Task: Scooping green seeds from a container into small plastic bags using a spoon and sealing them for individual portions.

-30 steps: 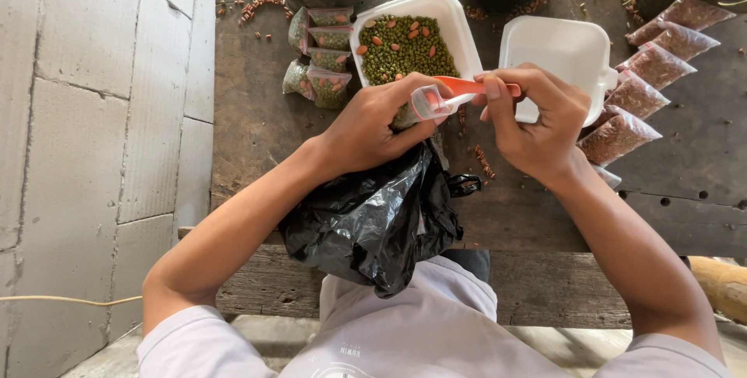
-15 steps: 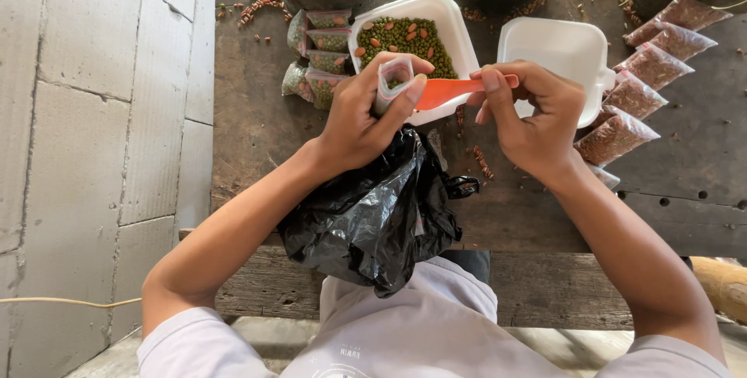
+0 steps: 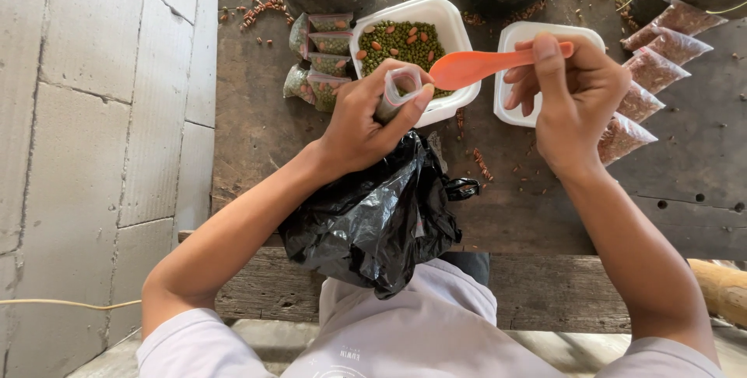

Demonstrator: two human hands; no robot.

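Left hand [image 3: 366,125] closed around a small clear plastic bag [image 3: 401,86], thumb and fingers pinching its mouth open and upright, just in front of the near rim of the white foam tray [image 3: 459,35]. Right hand [image 3: 572,90] closed on the handle of an orange plastic spoon [image 3: 475,66], thumb laid along the top, bowl of the spoon pointing left and sitting right at the bag's mouth, close to touching. Cannot tell whether anything lies in the bowl.

Filling step in hand, by the look of it: spoon level at the lip of the bag, over the tray of green beans mixed with a few brown seeds [image 3: 401,42]. Next move likely calls for a steady tilt of the spoon into the opening, with the bag's mouth kept wide and upright, so nothing spills over the lip.

Further out: a second white foam tray [image 3: 523,35] behind the right hand, contents hidden. Row of filled clear packets of green beans [image 3: 323,55] stacked left of the first tray; filled packets of reddish seeds [image 3: 657,55] lined up at the right. Crumpled black plastic bag [image 3: 373,222] on the dark wooden table [image 3: 257,137] under the left wrist. Loose seeds scattered over the wood.
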